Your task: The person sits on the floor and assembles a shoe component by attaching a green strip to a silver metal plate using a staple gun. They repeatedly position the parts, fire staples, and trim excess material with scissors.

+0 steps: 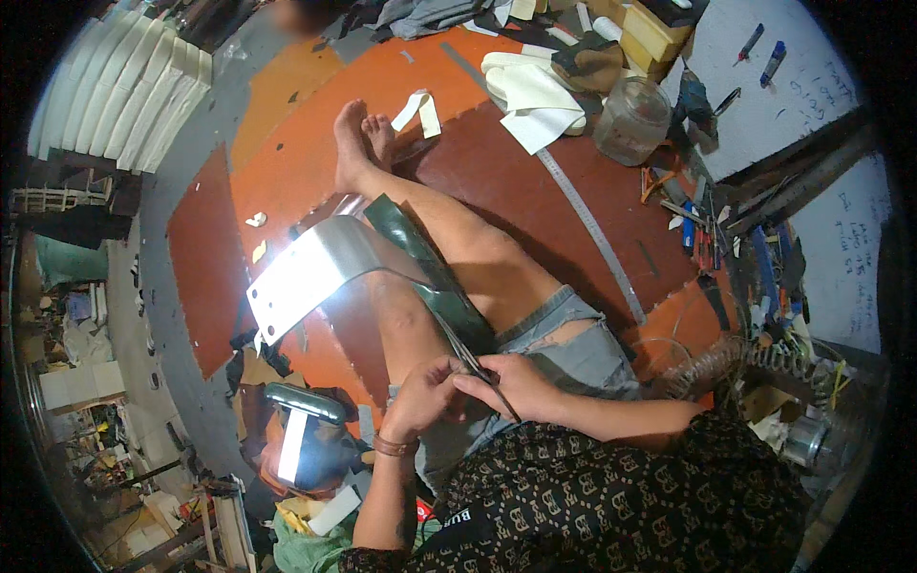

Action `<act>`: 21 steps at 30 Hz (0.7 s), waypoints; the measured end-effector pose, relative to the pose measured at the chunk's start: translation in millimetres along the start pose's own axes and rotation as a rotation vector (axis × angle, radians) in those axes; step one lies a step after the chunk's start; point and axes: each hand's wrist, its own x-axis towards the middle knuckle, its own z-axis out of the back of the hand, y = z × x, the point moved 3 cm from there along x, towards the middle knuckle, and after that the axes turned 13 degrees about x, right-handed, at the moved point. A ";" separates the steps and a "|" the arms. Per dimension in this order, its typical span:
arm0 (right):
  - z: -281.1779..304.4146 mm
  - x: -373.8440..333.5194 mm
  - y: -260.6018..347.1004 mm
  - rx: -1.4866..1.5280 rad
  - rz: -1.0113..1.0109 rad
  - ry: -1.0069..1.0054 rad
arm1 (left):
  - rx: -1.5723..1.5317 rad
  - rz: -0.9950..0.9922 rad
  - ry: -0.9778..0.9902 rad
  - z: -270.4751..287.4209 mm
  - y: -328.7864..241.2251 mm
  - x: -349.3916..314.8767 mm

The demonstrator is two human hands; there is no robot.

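Note:
Over my lap, my left hand [427, 393] and my right hand [517, 386] meet with fingers pinched together. Between them run thin dark strips [469, 354], whose lower end sticks out under my right fingers; their material is too small to tell. A dark green flat band [420, 256] lies along my legs, just beyond the hands. Draped over my bent left shin is a curved shiny metal sheet [320, 263] with small holes near its far left end. Whether the thin strips join the band or the sheet, I cannot tell.
A ruler [587, 224] lies on the red-brown floor mat to the right. Beyond it are a clear jar [631, 121], white folded material [535, 94] and scattered hand tools [705, 234]. White stacked slabs [124, 91] stand far left. A coiled hose [712, 371] is near my right elbow.

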 end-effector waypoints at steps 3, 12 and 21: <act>0.2 12.0 -7.9 -0.022 0.020 -0.005 | 0.010 -0.007 0.039 1.4 3.1 2.2; 0.5 10.3 -2.7 0.014 0.008 -0.013 | -0.033 -0.025 0.045 -0.1 8.2 2.0; 0.0 13.6 -2.2 -0.051 0.002 -0.017 | 0.014 0.029 0.028 0.7 -8.2 -4.5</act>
